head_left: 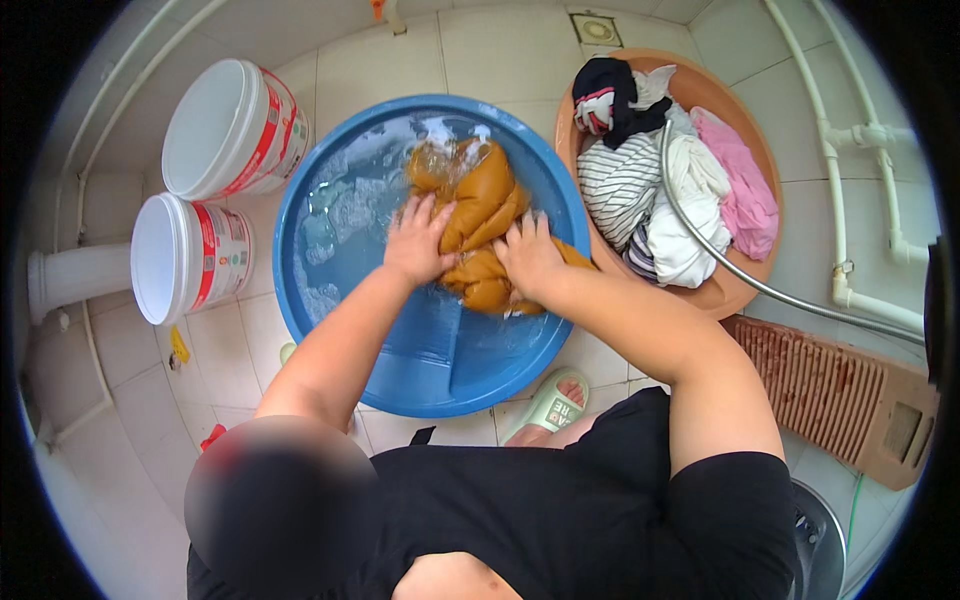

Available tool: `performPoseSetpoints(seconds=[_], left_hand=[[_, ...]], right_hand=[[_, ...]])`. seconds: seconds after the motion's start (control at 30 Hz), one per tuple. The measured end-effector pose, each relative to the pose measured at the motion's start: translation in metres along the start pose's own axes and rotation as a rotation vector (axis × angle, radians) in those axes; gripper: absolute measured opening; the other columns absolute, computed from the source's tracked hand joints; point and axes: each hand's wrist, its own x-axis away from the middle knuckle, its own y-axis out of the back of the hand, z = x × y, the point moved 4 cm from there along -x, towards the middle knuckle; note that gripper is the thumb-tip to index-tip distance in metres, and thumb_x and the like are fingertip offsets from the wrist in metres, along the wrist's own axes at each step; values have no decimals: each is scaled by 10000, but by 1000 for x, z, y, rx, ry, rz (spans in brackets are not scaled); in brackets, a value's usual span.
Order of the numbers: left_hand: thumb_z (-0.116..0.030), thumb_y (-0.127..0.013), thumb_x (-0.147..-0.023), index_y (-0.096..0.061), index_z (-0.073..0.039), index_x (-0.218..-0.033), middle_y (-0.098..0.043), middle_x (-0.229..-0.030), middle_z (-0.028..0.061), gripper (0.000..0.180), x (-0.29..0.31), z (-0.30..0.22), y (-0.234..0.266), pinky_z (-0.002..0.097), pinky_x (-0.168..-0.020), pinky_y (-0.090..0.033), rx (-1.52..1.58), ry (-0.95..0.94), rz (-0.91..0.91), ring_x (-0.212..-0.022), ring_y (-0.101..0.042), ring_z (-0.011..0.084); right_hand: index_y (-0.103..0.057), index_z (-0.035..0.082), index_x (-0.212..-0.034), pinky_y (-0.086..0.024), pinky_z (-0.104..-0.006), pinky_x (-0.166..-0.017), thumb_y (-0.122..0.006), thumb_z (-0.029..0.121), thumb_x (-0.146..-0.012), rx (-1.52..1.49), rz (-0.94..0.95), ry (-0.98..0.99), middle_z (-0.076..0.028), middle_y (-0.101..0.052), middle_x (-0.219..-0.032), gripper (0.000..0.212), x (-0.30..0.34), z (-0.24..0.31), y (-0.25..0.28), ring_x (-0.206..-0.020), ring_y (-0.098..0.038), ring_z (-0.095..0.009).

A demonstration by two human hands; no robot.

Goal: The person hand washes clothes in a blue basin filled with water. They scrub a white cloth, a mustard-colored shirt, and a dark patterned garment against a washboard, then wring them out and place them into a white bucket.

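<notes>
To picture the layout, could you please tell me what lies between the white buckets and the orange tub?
The blue basin, holding water and brown cloth, as the head view shows.

I read the basin (405, 375) as smooth blue plastic with a soft gloss, its water (345, 272) glassy and frothy in patches. The mustard cloth (485, 200) is soaked, creased and shiny on its bulges. To my eye the tub (738, 118) is smooth orange plastic, and its laundry (685, 195) soft, matt fabric. The hose (800, 306) looks like ribbed, shiny metal. I see smooth white plastic in the buckets (175, 255) and pipes (838, 210), glossy tiles (395, 60), and a ridged, blotchy brown washboard (810, 385), whether wood or plastic I cannot tell.
</notes>
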Motion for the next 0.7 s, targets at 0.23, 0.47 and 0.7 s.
performPoseSetpoints(seconds=[0.23,0.47,0.7], left_hand=[[-290,-584,-795,-382,-179,-1353,-430,-1343,147,603,-2,62,-17,476,-1021,-321,179,399,183,-1260,-386,305],[-190,-538,-797,-546,-71,-1181,-609,-1081,183,402,14,156,-82,360,-876,-430,593,600,-35,-1007,-572,334],[-103,-461,-874,-555,-38,-1146,-624,-911,47,295,46,161,-28,266,-599,-436,1297,797,-244,-719,-554,137]], right_hand=[[-608,132,-1112,-395,-421,-948,-677,284,-703,-226,-143,-18,-109,-630,-1091,442,-84,-27,-17,-1059,-571,-288],[-662,85,-1008,-475,-370,-844,-720,278,-611,-769,-61,-73,-133,-628,-1068,445,-84,-48,18,-1007,-591,-271],[-519,111,-1220,-401,-402,-957,-775,309,-633,-721,-467,218,-84,-502,-1269,669,-55,-32,29,-1204,-436,-281]])
